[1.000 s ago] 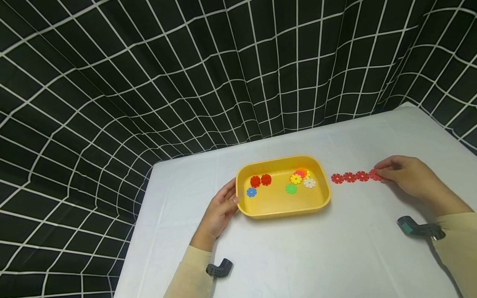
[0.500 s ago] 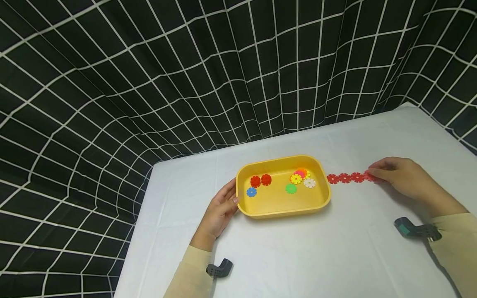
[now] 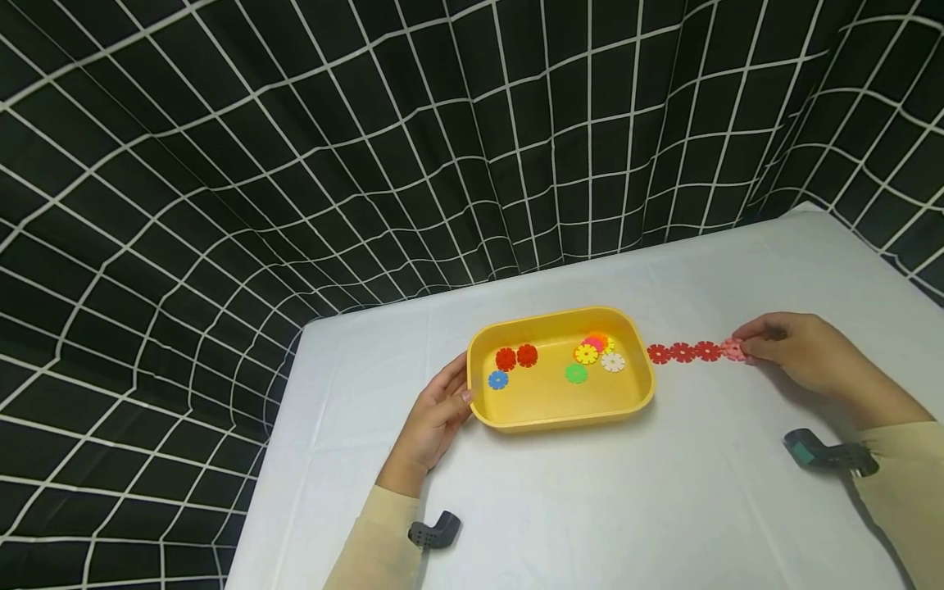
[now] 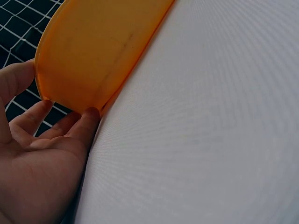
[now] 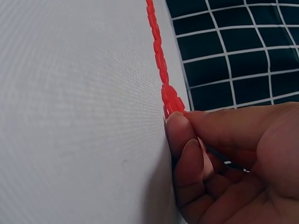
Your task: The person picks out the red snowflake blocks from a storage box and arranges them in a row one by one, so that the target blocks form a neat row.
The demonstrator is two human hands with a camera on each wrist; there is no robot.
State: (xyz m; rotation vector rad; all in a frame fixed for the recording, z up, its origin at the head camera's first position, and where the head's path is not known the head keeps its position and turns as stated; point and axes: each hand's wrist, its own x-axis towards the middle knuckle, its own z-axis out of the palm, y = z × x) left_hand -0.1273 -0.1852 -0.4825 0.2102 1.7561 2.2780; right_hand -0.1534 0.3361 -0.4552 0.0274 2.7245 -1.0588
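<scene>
Toward the left hand the red disc chain has been shifted since a second ago, while the yellow tray has been left in place. Nearest, beige sleeves are worn on both arms, each with a dark wrist device. By the left hand the tray is held at its end, with thumb and fingers set against it. By the right hand the chain's paler end piece is pinched between thumb and fingers. Between the hands, the chain is stretched to the tray's wall; whether they touch cannot be told. Inside the tray, two red discs and a blue disc are placed nearer the left hand; green, white, yellow, pink and orange discs are placed nearer the right. Beyond both hands, the white-covered table is backed by a dark grid curtain.
</scene>
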